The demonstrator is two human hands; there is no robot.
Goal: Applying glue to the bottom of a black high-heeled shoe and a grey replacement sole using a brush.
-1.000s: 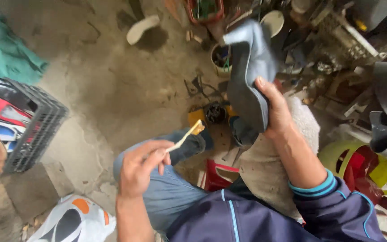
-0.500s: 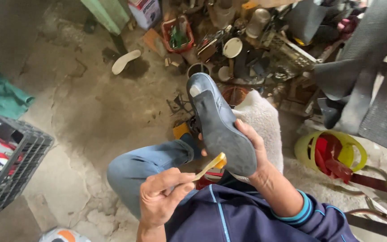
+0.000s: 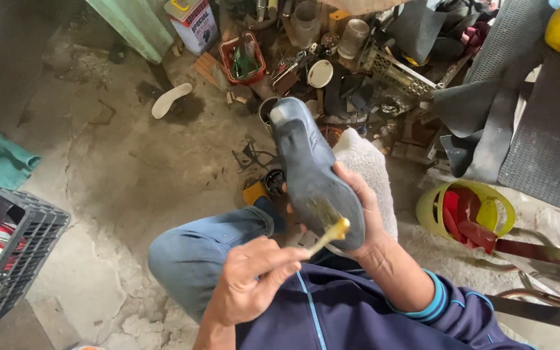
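The right hand [image 3: 364,214] grips a grey-blue rubber shoe sole [image 3: 312,172] from beneath, heel end near, toe pointing far; its fingers are mostly hidden behind the sole. The left hand [image 3: 251,282] is closed around a thin glue-smeared brush [image 3: 328,236], its yellowish tip touching the sole's heel. At the far left edge, a black plastic crate [image 3: 14,259] is cut off.

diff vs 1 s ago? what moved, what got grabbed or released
The right hand lowered the grey shoe, sole up, toward the lap. The left hand brought its glue-tipped brush onto the sole. Nothing grabbed or released; both grips stayed the same.
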